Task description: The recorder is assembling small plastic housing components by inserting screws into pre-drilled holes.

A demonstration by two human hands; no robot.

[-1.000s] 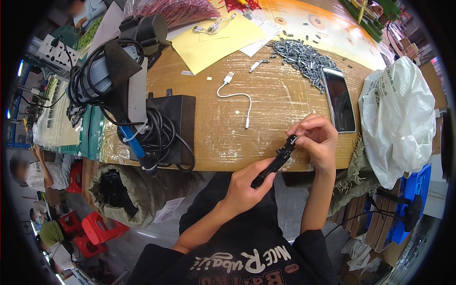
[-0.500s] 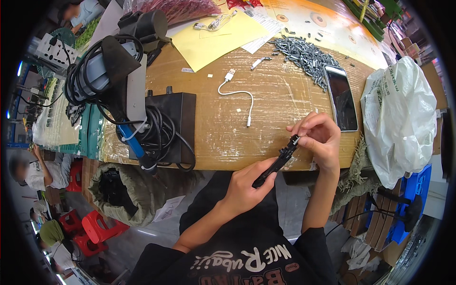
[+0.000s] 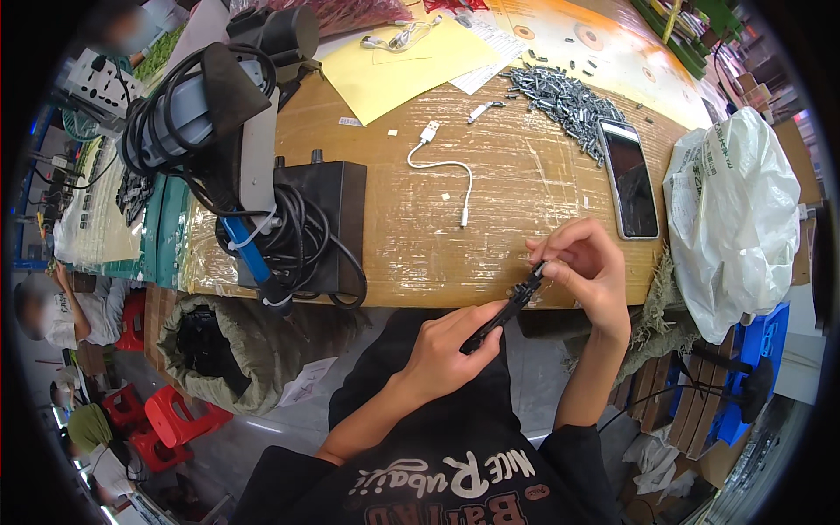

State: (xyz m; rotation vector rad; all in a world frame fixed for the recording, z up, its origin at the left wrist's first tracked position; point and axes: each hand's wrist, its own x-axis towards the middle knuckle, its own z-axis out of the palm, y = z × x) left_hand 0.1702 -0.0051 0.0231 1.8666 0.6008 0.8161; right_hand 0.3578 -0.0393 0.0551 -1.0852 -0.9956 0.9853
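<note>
My left hand (image 3: pixel 451 352) is closed round a long, narrow black plastic piece (image 3: pixel 500 320) held at a slant over the table's front edge. At its upper end my right hand (image 3: pixel 588 267) has thumb and fingertips pinched together; whatever lies between them is too small to make out. Beyond the hands, a short white USB cable (image 3: pixel 442 164) rests on the table. Farther back are a heap of small grey metal cylinders (image 3: pixel 564 101) and a small white-and-grey connector piece (image 3: pixel 484 109) just left of it.
A white phone (image 3: pixel 628 179) and a white plastic bag (image 3: pixel 735 210) lie at the right. On the left stand a black box (image 3: pixel 346 201) with coiled cables and a blue-handled tool (image 3: pixel 247 251). Yellow paper (image 3: pixel 411 66) lies at the back. An open cloth sack (image 3: pixel 236 350) sits below the table's left edge.
Both hands have shifted slightly, with the black piece still in my left hand. The right fingertips have closed in at its upper end. The whole view has moved a little.
</note>
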